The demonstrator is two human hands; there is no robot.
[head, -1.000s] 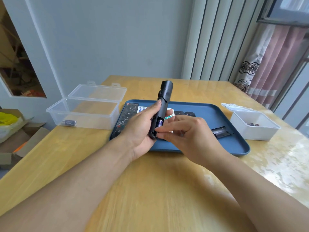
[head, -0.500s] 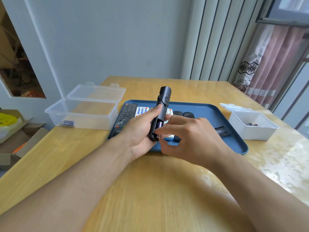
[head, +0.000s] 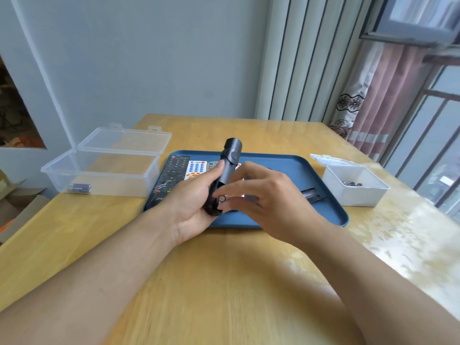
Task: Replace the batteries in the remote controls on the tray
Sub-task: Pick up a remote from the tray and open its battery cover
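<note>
The left hand (head: 191,205) grips a slim black stick-shaped remote control (head: 225,170), its fingers curled round the lower body, holding it tilted with the rounded head pointing up and away above the near edge of the dark blue plastic tray (head: 331,207). The right hand (head: 263,197) pinches a small cylindrical battery (head: 222,198) between thumb and fingertips, just beside the remote's lower end; only the battery's round end shows, and whether it touches the remote cannot be told. On the tray, behind the hands, lie a long black button remote (head: 171,178) at the left, a white remote with blue and orange buttons (head: 196,169) next to it, and a further remote mostly hidden by the hands. A dark battery cover (head: 311,195) lies on the tray's right part. On the wooden counter (head: 224,282), left of the tray, stands an open clear plastic box (head: 107,168) with two batteries (head: 79,188) inside. To the right sits a small white open box (head: 353,185) holding small dark items.
</note>
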